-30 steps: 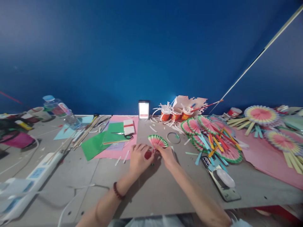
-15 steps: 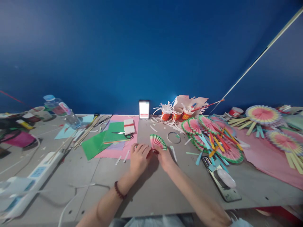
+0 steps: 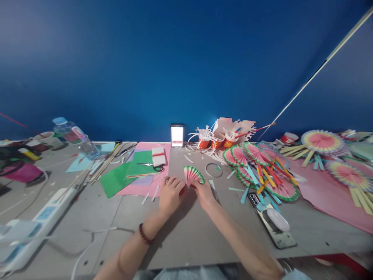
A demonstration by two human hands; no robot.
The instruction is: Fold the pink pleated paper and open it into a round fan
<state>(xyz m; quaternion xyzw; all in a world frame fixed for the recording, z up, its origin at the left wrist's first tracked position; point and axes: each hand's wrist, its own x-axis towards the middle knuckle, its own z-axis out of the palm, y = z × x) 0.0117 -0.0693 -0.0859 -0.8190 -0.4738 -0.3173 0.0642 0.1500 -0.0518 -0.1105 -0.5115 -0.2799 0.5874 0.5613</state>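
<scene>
Pleated fan (image 3: 193, 174) was pinched by the right fingers (image 3: 198, 186) (left fingers (image 3: 174, 182) curled, grip couldn't be told), so tbh it could've been creased by over-squeezing.

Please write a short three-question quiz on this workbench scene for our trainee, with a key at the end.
1. True or false: the dark red beaded bracelet is on the right wrist.

2. The blades of the black-handled metal scissors lie over: A) blue plastic; B) green paper; C) brown cardboard.

3. Fill in "narrow" or "wide": the left hand and right hand are close together at the ____ end of the pleated pink-and-green paper fan.

Key: 1. False; the bracelet is on the left. 2. B. 3. Narrow.
</scene>
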